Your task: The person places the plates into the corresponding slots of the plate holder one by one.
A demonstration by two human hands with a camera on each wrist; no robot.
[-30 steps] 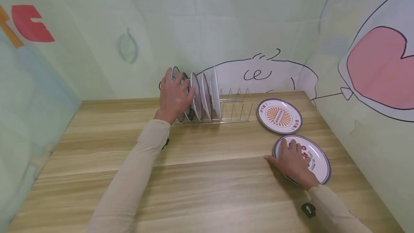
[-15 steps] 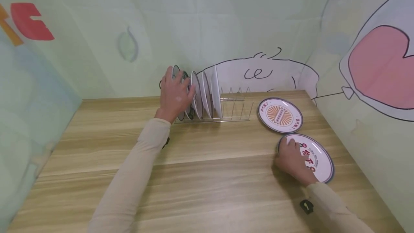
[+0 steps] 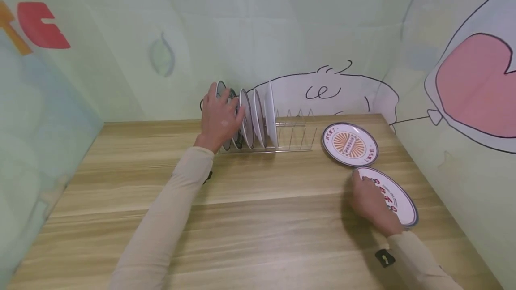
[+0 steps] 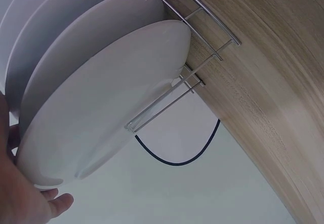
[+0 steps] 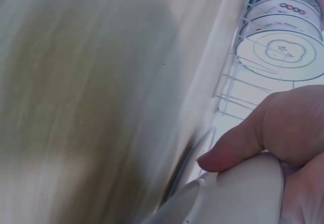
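Observation:
My left hand (image 3: 221, 117) holds the upper edge of the leftmost plates standing upright in a wire dish rack (image 3: 294, 149). In the left wrist view, its fingers lie around the edge of the outermost white plate (image 4: 111, 97), with some fingertips showing past the rim. At the right, my right hand (image 3: 372, 200) pinches the left rim of a white plate with a blue edge and red characters (image 3: 399, 202). That plate is tilted, left side raised off the table. From the right wrist view, the thumb (image 5: 230, 150) presses on its rim and the pale underside shows.
Another plate with an orange sunburst (image 3: 350, 144) lies flat just behind the tilted one. Several plates, among them a white one (image 3: 271, 115), fill the rack's left part; bare wire slots stand at its right. Printed cloth walls (image 3: 250, 35) border the wooden table (image 3: 258, 236).
The right hand has gone from lying over the plate to gripping its left rim, raising that side and shifting the plate slightly right. The left hand stays at the rack.

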